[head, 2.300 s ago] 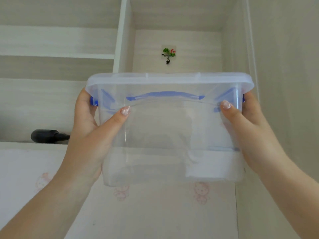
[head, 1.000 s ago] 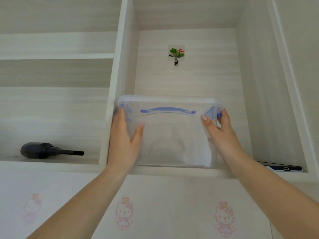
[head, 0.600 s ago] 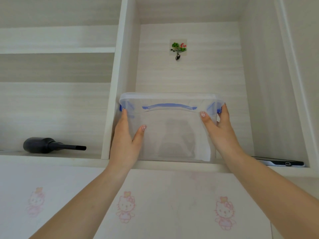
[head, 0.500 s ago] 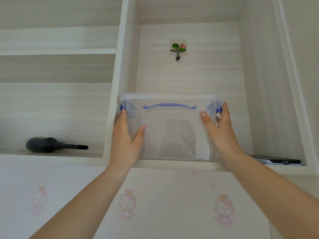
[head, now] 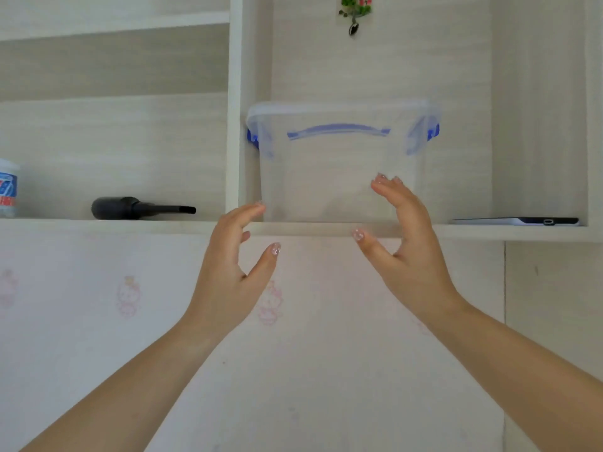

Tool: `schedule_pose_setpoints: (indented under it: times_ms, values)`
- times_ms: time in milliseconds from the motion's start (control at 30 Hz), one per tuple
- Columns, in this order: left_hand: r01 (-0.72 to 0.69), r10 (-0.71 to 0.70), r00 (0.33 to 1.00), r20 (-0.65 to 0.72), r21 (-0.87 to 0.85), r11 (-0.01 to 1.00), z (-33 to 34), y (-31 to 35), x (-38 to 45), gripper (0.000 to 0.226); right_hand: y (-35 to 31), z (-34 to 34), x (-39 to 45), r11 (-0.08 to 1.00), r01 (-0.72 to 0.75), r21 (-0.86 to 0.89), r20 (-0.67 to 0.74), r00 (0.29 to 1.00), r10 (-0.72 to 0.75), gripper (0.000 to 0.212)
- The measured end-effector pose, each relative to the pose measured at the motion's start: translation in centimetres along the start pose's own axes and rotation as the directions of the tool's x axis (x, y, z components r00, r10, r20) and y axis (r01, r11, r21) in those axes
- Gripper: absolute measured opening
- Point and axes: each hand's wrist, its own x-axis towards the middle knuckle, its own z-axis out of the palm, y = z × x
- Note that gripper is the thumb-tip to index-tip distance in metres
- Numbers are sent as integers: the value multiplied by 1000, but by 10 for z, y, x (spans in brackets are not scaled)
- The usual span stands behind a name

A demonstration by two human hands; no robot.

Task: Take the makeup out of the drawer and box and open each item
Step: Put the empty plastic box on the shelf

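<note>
Both grips spread, holding nothing: left hand (head: 230,272) at 7 o'clock of the clear plastic storage box with blue latches and a blue handle (head: 341,164), fingertips just at its lower corner; right hand (head: 408,252) at 5 o'clock, fingertips (head: 380,179) over the front wall, touching or not, cannot tell. Box upright, lid on, on the pale wood-grain shelf (head: 489,231), tight against the white divider (head: 234,102) at its 9 o'clock. Flat dark-edged device (head: 518,220) lying at 3 o'clock. Black nozzle-ended tool (head: 137,208) in the left bay. White tub with blue label (head: 8,189) at far 9 o'clock. Small green and red sticker (head: 354,9) at 12 o'clock.
</note>
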Motion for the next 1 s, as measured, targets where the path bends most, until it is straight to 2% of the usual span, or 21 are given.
schedule_pose_setpoints:
  times_ms: [300,433,667,867,1000]
  values:
    - [313,-308,945,113,-24,950,-55,-32,-105,33,-29,58,-96,982,-179,58,249,955,160,48]
    - [497,-491,859,146,-8,868,-89,-58,-147,29,-41,102,-142,955,-282,93,309,920,242,45]
    - [605,-588,774,235,-1,796,-172,-134,-188,24,-68,196,-197,917,-399,3,407,838,363,42]
    - [692,-656,677,334,13,722,-239,-201,-227,23,-86,281,-240,844,-518,-142,450,725,521,41]
    - [745,-703,605,373,45,665,-274,-243,-259,20,-93,331,-269,785,-583,-209,507,622,597,39]
